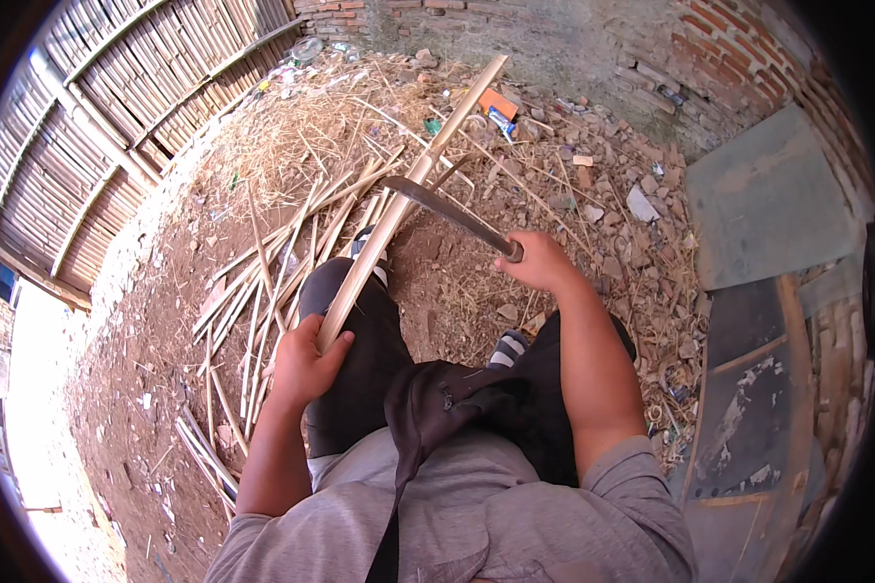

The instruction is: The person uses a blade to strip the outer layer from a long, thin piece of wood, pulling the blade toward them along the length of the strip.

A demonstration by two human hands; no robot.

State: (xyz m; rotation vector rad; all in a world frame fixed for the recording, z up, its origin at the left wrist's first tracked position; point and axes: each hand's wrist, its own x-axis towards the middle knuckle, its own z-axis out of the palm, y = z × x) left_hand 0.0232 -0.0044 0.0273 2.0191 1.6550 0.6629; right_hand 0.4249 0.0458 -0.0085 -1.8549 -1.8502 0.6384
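Observation:
A long split bamboo strip slants from my left knee up toward the brick wall, its pale hollow side showing. My left hand is closed around its near end. In my right hand is the handle of a sickle, my fingers wrapped round it. The dark curved blade reaches left, and its tip lies over the strip about midway along; whether it touches the strip, I cannot tell. Beneath the strip, several thin split bamboo pieces lie in a loose pile on the dirt, left of my legs.
A woven bamboo fence stands at the far left, a brick wall at the back. Rubble, straw and litter cover the ground, including a blue wrapper. Grey sheets lean along the right. A black bag hangs at my waist.

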